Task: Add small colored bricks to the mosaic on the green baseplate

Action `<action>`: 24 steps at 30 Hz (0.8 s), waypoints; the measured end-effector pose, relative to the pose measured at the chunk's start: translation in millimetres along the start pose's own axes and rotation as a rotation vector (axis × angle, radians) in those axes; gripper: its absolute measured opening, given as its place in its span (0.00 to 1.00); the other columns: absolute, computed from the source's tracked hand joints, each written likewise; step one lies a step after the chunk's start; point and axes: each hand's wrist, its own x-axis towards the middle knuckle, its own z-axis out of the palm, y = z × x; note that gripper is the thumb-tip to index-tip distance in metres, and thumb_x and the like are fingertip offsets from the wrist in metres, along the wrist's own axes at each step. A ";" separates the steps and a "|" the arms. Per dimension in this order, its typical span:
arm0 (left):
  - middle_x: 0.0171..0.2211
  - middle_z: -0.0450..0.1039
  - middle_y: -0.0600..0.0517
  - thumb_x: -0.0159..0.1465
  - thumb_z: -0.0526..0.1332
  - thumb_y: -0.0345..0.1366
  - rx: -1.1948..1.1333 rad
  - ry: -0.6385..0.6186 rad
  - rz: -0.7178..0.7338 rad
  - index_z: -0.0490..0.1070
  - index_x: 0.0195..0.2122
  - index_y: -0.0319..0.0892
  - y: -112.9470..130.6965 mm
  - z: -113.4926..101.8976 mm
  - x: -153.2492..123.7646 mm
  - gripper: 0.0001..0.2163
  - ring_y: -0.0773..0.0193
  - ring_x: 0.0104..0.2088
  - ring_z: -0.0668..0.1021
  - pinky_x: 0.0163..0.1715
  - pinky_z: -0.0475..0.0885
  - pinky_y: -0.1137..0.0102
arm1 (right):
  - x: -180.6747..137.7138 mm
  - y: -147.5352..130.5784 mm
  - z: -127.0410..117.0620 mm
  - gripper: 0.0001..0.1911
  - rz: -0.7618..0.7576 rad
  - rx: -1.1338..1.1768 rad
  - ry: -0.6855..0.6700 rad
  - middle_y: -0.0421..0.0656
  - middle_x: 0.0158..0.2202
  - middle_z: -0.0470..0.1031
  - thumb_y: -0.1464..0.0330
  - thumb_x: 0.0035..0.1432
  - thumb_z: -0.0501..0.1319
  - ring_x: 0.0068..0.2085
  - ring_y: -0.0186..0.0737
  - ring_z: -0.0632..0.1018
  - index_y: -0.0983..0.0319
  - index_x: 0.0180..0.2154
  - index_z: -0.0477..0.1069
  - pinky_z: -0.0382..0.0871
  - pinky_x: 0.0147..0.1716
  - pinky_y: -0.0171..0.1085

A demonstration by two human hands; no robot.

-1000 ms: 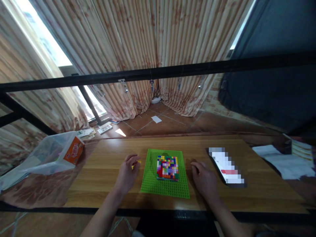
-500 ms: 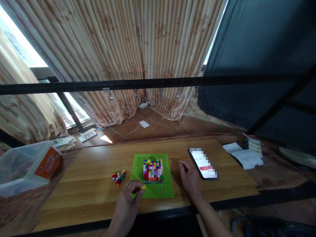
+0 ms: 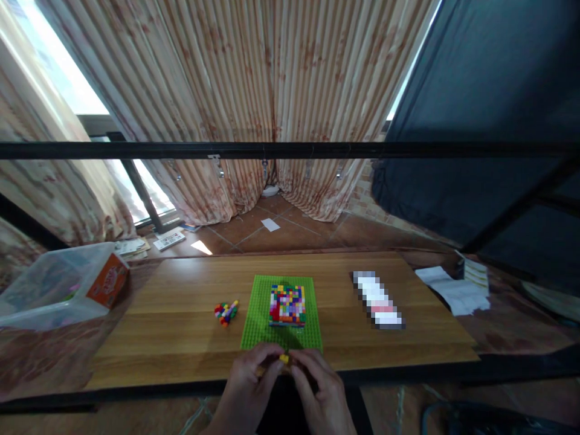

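Note:
A small yellow building brick [image 3: 284,358] sits between the fingertips of both my hands, just off the near edge of the green baseplate [image 3: 256,314]. My left hand [image 3: 247,383] pinches it from the left side. From the right, the closed fingers of my right hand [image 3: 321,386] meet at the same brick. On the baseplate stands a square block of many-coloured bricks [image 3: 287,305], built up in layers. A small pile of loose coloured bricks [image 3: 225,313] lies on the table to the left of the baseplate.
A phone [image 3: 378,300], its screen blurred, lies on the right of the wooden table [image 3: 181,338]. Beyond the left edge is a clear plastic bin [image 3: 58,284] with an orange label. Papers [image 3: 453,290] lie past the right edge. A black bar [image 3: 290,150] crosses beyond the table.
My right hand has moved left from beside the phone to meet my left hand. My left hand has brought the yellow brick toward me and to the right. The view has shifted slightly.

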 end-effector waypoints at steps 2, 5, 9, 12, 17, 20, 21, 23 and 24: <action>0.32 0.79 0.52 0.63 0.58 0.38 -0.006 -0.028 -0.018 0.76 0.35 0.46 4.1 2.1 -4.3 0.07 0.64 0.34 0.79 0.37 0.74 0.72 | -3.7 3.3 2.9 0.12 0.003 0.025 0.004 0.43 0.36 0.79 0.64 0.61 0.58 0.37 0.38 0.81 0.55 0.41 0.79 0.76 0.37 0.32; 0.33 0.79 0.53 0.64 0.57 0.36 -0.014 -0.046 -0.045 0.76 0.36 0.47 7.0 2.7 -8.6 0.07 0.64 0.35 0.79 0.38 0.73 0.73 | -5.9 8.7 4.3 0.11 0.036 0.043 0.032 0.43 0.35 0.80 0.63 0.60 0.59 0.36 0.39 0.81 0.56 0.39 0.79 0.76 0.36 0.32; 0.34 0.79 0.53 0.63 0.57 0.34 -0.065 -0.070 -0.055 0.75 0.36 0.47 8.0 3.0 -10.0 0.07 0.65 0.36 0.79 0.38 0.73 0.74 | -4.3 11.7 4.0 0.10 0.057 0.046 0.035 0.44 0.36 0.80 0.63 0.58 0.61 0.37 0.40 0.81 0.56 0.38 0.79 0.76 0.37 0.32; 0.34 0.78 0.54 0.63 0.58 0.33 -0.088 -0.058 -0.062 0.75 0.36 0.46 7.2 4.5 -8.6 0.06 0.66 0.35 0.79 0.38 0.72 0.74 | -0.9 12.7 3.3 0.10 0.085 0.039 0.019 0.44 0.36 0.80 0.62 0.59 0.60 0.38 0.40 0.81 0.56 0.37 0.79 0.76 0.37 0.33; 0.34 0.79 0.53 0.63 0.57 0.33 -0.131 -0.047 -0.110 0.75 0.37 0.45 3.1 6.4 -4.4 0.07 0.66 0.36 0.79 0.38 0.72 0.74 | 2.9 19.7 3.4 0.10 0.111 0.027 -0.017 0.44 0.36 0.80 0.61 0.58 0.61 0.37 0.41 0.81 0.57 0.37 0.79 0.76 0.37 0.33; 0.33 0.78 0.54 0.64 0.57 0.32 -0.133 -0.031 -0.117 0.75 0.37 0.45 2.2 7.3 -1.3 0.07 0.66 0.35 0.79 0.38 0.71 0.74 | 3.6 23.4 4.5 0.11 0.115 0.025 -0.042 0.44 0.37 0.80 0.60 0.58 0.60 0.38 0.40 0.81 0.57 0.38 0.79 0.76 0.38 0.33; 0.33 0.78 0.54 0.63 0.57 0.32 -0.132 -0.026 -0.117 0.75 0.36 0.45 2.8 7.6 -0.2 0.07 0.66 0.35 0.79 0.38 0.71 0.74 | 4.4 23.5 4.6 0.11 0.115 0.020 -0.051 0.44 0.37 0.80 0.60 0.59 0.60 0.38 0.40 0.80 0.58 0.38 0.79 0.76 0.37 0.33; 0.33 0.78 0.54 0.63 0.57 0.31 -0.144 -0.015 -0.115 0.75 0.36 0.44 4.8 8.2 2.6 0.07 0.66 0.35 0.78 0.37 0.71 0.74 | 8.3 22.0 3.6 0.12 0.120 -0.004 -0.062 0.44 0.37 0.79 0.60 0.60 0.59 0.38 0.39 0.80 0.58 0.38 0.78 0.75 0.38 0.33; 0.33 0.78 0.54 0.63 0.57 0.31 -0.152 -0.002 -0.111 0.75 0.36 0.44 5.8 8.4 4.5 0.07 0.66 0.35 0.78 0.37 0.71 0.73 | 11.9 20.8 2.6 0.12 0.122 -0.022 -0.064 0.44 0.38 0.79 0.60 0.61 0.58 0.39 0.39 0.80 0.58 0.38 0.78 0.75 0.38 0.33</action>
